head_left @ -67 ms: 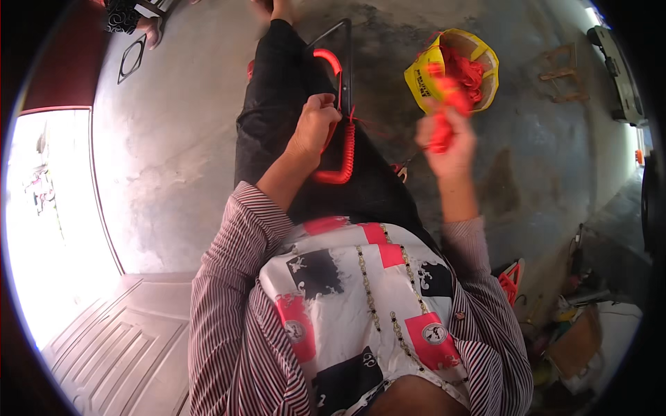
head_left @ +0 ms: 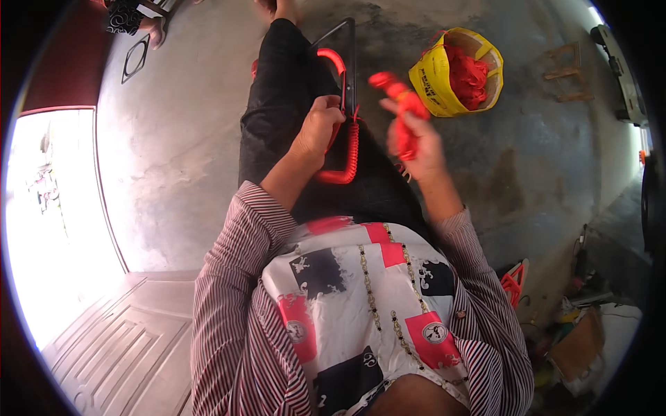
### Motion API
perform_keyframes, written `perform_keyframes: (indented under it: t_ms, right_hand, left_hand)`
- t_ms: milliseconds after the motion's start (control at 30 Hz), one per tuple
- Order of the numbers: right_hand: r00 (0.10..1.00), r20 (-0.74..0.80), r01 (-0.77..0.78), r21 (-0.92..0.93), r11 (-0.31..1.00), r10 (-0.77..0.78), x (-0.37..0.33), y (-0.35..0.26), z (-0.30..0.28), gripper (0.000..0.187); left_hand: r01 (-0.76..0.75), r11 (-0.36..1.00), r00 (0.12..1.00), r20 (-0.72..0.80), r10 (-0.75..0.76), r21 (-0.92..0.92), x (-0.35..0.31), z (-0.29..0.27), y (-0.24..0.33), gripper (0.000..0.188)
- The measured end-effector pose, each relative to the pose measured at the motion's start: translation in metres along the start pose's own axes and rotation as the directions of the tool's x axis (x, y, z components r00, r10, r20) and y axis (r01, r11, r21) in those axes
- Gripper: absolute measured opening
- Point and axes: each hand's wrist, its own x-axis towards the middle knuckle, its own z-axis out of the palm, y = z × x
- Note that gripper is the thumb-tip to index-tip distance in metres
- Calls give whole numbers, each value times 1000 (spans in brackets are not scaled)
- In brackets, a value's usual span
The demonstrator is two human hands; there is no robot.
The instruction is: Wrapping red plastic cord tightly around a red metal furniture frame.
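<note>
Resting across my dark trouser legs is a dark rectangular frame [head_left: 351, 66], part of it wound closely with red cord [head_left: 354, 149]. My left hand [head_left: 319, 128] is closed on the frame's near part, thumb and fingers pinched at its bar. To the right of it, my right hand [head_left: 423, 149] grips a slightly blurred bundle of red cord [head_left: 411, 111], whose far end sticks out past the fingers. A thin red strand shows by the frame's right bar; whether it runs to the bundle, I cannot tell.
A yellow bag [head_left: 431, 78] holding more red cord [head_left: 468, 80] stands beyond my right hand. A bare frame [head_left: 135, 59] lies at the far left, near another person's foot [head_left: 157, 33]. A brown frame [head_left: 569, 73] lies at the far right. Red plastic [head_left: 513, 283] sits by my right elbow.
My right hand has swung left with the red cord bundle, from in front of the yellow bag toward the frame. My left hand keeps its hold.
</note>
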Motion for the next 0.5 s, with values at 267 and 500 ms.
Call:
perform_keyframes:
  t_ms: [267, 500]
  right_hand:
    - [980, -174, 24, -376, 926, -96, 1, -10, 10, 9]
    - [977, -139, 98, -369, 924, -159, -47, -22, -5, 13]
  left_hand:
    - [126, 971, 989, 107, -106, -203, 6, 2, -1, 32]
    - [127, 962, 991, 80, -111, -241, 9, -2, -17, 14]
